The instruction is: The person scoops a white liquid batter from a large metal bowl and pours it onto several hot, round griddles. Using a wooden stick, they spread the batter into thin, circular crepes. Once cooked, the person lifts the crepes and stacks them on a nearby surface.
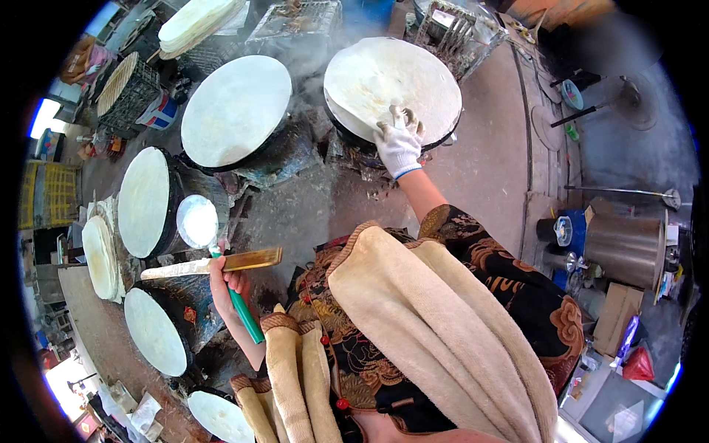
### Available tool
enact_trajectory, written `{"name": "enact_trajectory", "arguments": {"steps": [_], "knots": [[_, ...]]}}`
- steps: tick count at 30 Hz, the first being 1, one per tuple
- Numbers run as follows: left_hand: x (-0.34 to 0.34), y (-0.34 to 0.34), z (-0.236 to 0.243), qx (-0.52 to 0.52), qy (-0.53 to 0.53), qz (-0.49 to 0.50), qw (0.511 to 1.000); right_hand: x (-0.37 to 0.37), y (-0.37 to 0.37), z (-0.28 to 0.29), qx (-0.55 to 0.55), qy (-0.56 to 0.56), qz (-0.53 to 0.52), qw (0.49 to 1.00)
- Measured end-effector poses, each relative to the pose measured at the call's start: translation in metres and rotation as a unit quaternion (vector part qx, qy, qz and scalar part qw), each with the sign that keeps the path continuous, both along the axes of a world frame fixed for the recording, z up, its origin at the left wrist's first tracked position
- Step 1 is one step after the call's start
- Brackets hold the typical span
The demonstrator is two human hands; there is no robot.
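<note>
My right hand (401,142), in a white knitted glove, is at the near edge of a thin round pancake (391,77) on the far griddle. Its fingers are bent and closed at the pancake's rim, where the sheet's edge sits slightly off the griddle's edge. Low on the left, my bare left hand (230,280) is wrapped around two tools. One is a ladle with a green handle (245,316) and a pale round bowl (197,221). Crossing it is a long flat wooden spatula (210,266), whitened along its left part.
More round griddles carry pale sheets: one left of centre (236,111), others down the left (142,203), (155,332). Pancake stacks lie at the far left (103,258) and top left (198,26). Steam rises behind. A metal drum (624,247) stands right.
</note>
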State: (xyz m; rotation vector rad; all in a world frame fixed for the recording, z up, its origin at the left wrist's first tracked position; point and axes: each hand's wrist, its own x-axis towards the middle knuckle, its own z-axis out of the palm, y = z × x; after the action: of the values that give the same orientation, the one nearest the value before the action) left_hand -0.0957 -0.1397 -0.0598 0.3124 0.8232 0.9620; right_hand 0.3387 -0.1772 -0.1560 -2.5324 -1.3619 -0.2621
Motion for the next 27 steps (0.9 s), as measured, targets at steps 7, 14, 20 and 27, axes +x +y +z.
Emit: {"name": "enact_trajectory", "arguments": {"steps": [7, 14, 20, 27], "knots": [[-0.018, -0.019, -0.009, 0.003, 0.057, 0.038, 0.998, 0.066, 0.034, 0.097, 0.102, -0.136, 0.039, 0.985], [-0.033, -0.069, 0.000, -0.038, 0.107, 0.116, 0.987, 0.067, 0.073, 0.257, 0.028, -0.241, 0.231, 0.942], [-0.030, -0.122, 0.014, -0.035, 0.093, 0.225, 0.969, 0.062, 0.137, 0.275, 0.034, -0.011, 0.381, 0.924], [-0.075, -0.183, 0.010, -0.053, 0.080, 0.327, 0.940, -0.061, 0.214, 0.274, 0.057, 0.147, 0.472, 0.868]]}}
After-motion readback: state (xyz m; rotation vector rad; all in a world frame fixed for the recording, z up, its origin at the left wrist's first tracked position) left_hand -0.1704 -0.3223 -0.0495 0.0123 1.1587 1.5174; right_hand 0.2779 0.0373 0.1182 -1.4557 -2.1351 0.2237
